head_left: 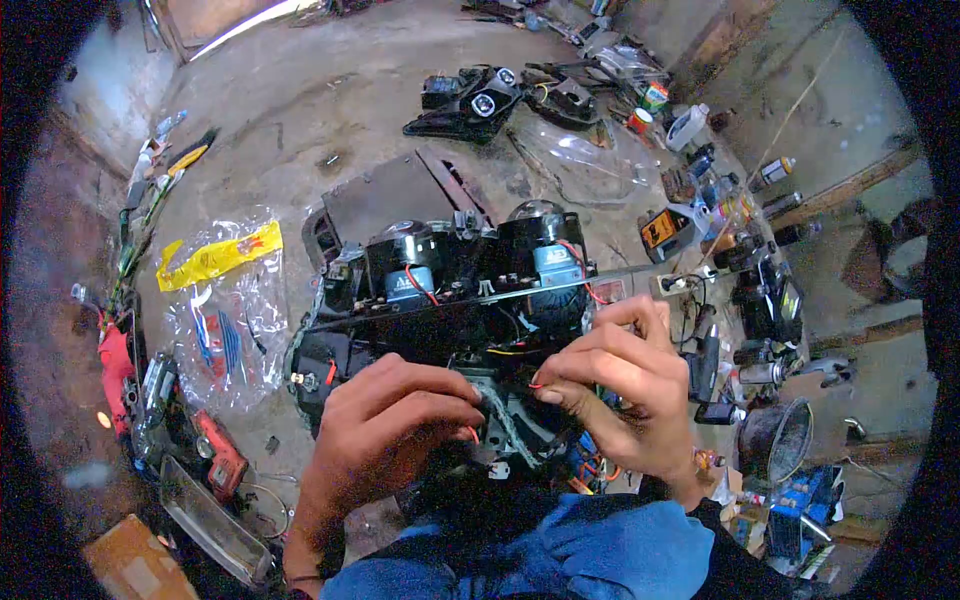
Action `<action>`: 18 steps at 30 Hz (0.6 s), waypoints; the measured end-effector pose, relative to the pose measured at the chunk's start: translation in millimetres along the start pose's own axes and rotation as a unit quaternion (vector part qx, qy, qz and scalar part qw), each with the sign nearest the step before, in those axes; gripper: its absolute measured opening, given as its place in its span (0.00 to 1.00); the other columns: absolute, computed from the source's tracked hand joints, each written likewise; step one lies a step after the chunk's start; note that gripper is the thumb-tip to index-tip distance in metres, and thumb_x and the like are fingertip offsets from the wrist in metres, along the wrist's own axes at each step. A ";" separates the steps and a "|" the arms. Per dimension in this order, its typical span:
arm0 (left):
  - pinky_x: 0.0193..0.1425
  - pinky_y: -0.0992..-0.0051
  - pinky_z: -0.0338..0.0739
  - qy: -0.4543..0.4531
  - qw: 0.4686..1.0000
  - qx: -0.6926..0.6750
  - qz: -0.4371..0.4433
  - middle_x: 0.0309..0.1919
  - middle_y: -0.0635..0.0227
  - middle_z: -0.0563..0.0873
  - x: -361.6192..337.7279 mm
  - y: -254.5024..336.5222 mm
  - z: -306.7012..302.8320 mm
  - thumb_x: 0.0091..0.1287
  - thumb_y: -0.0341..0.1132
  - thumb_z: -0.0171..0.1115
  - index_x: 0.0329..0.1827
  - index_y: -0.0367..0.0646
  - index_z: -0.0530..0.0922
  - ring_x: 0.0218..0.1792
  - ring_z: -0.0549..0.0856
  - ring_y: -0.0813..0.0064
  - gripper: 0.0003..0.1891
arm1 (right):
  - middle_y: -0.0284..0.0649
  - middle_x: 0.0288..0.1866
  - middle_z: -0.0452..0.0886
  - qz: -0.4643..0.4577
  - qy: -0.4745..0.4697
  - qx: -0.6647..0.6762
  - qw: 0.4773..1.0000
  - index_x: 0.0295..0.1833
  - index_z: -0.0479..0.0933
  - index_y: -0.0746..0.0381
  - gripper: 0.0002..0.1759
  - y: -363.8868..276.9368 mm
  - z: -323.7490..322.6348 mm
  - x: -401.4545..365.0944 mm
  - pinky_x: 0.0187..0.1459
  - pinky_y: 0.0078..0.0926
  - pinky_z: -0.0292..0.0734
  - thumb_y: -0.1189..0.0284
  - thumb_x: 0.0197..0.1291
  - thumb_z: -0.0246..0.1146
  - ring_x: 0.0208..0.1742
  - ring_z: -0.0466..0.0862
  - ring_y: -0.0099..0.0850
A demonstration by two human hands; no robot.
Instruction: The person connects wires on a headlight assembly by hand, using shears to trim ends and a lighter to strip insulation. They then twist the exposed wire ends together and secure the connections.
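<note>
Between my two hands is a black headlight housing (330, 345) on the floor in front of my knees. Two round projector lamps with blue labels, one left (405, 250) and one right (540, 228), sit on it, with red wires along their sides. My left hand (395, 425) is closed in a pinch over the near part of the housing; a short piece of red wire (474, 434) sticks out at its fingertips. Slightly higher, my right hand (625, 385) pinches the end of another red wire (537, 386) between thumb and finger. The fingertips are apart.
At the left lie a clear plastic bag with a yellow band (225, 255), a red power tool (218, 455) and a headlight lens cover (215, 520). Bottles, including a jug (675, 232), and a metal ring (775, 440) line the right. Another headlight (470, 105) lies beyond.
</note>
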State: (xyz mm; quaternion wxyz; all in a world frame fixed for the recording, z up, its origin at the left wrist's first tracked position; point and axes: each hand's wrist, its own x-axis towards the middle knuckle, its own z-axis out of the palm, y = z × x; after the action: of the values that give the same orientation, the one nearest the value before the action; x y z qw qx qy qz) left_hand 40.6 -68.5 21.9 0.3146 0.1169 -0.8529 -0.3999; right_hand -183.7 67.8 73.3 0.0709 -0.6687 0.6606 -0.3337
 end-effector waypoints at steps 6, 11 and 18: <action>0.42 0.69 0.84 -0.045 0.999 -0.023 0.007 0.44 0.67 0.93 2.7 3.1 -1.1 0.62 0.29 0.79 0.47 0.45 0.91 0.38 0.90 0.66 0.11 | 0.29 0.39 0.90 0.006 0.012 0.030 0.999 0.43 0.91 0.54 0.08 1.2 4.5 -2.9 0.55 0.37 0.70 0.70 0.58 0.78 0.48 0.80 0.37; 0.45 0.70 0.86 0.027 0.992 -0.089 -0.087 0.41 0.62 0.93 2.8 9.0 10.8 0.68 0.27 0.74 0.47 0.42 0.90 0.39 0.92 0.66 0.06 | 0.29 0.38 0.90 0.001 0.016 0.029 0.999 0.43 0.91 0.54 0.08 0.8 6.6 -1.5 0.55 0.36 0.70 0.70 0.58 0.79 0.47 0.80 0.37; 0.47 0.72 0.85 0.057 0.967 -0.139 -0.208 0.39 0.60 0.93 8.1 21.5 28.3 0.71 0.30 0.73 0.47 0.38 0.89 0.39 0.93 0.72 0.06 | 0.29 0.38 0.90 0.006 0.020 0.025 0.999 0.43 0.91 0.54 0.08 -0.2 9.2 -2.1 0.56 0.36 0.70 0.71 0.57 0.79 0.48 0.81 0.37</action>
State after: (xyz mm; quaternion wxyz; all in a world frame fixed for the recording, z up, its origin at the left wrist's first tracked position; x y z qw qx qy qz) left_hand 17.7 -41.0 28.1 0.2863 0.2691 -0.7264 -0.5638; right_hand -178.4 66.6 65.6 0.0765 -0.6559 0.6573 -0.3632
